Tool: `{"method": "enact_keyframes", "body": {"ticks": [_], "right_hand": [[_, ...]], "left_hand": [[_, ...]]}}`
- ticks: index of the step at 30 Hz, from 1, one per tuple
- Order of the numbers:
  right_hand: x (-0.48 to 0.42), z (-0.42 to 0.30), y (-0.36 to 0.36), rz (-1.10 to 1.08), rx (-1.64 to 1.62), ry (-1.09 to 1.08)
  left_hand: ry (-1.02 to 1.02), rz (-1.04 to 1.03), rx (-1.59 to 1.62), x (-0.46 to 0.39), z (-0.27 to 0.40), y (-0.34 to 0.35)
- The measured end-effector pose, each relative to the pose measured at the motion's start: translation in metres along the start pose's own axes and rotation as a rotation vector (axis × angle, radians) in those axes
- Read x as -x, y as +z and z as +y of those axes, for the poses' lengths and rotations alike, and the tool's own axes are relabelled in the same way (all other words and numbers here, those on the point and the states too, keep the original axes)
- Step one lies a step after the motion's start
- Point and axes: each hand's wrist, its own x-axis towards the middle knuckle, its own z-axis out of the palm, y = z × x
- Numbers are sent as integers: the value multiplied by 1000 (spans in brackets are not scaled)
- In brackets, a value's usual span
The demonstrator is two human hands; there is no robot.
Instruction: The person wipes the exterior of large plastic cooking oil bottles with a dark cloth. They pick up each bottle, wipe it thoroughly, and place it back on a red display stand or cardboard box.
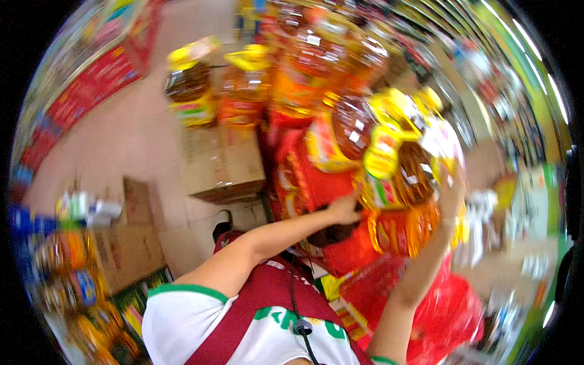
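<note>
My left hand is at the lower left edge of a large clear plastic bottle of amber cooking oil, its fingers against the base. On the bottle's right side lies my right hand, so the bottle is between the two hands. It has a yellow cap and handle and a yellow tag. Another oil bottle stands close beside it, to the left. Under them are red and orange packages, and a dark patch shows below my left hand. Motion blur hides the exact finger contacts.
Two oil bottles stand on a cardboard box at left. More bottles are grouped farther back. Red plastic wrapping lies at lower right. An open carton and other bottles are at lower left; shelves line both sides.
</note>
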Motion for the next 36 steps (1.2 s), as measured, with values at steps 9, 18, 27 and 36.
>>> {"method": "enact_keyframes", "body": {"ticks": [9,18,27,36], "right_hand": [[-1,-18,-2,-40,157,21],[-12,-265,38,346,-310,-412],[-58,-402,236,21,-504,-322],[-47,-434,241,-127,-337,-245]], "left_hand": [[309,81,356,138,-22,-175],[154,786,626,202,-117,-331],[-347,832,515,194,-287,-318],[-380,604,624,200,-277,-323]]}}
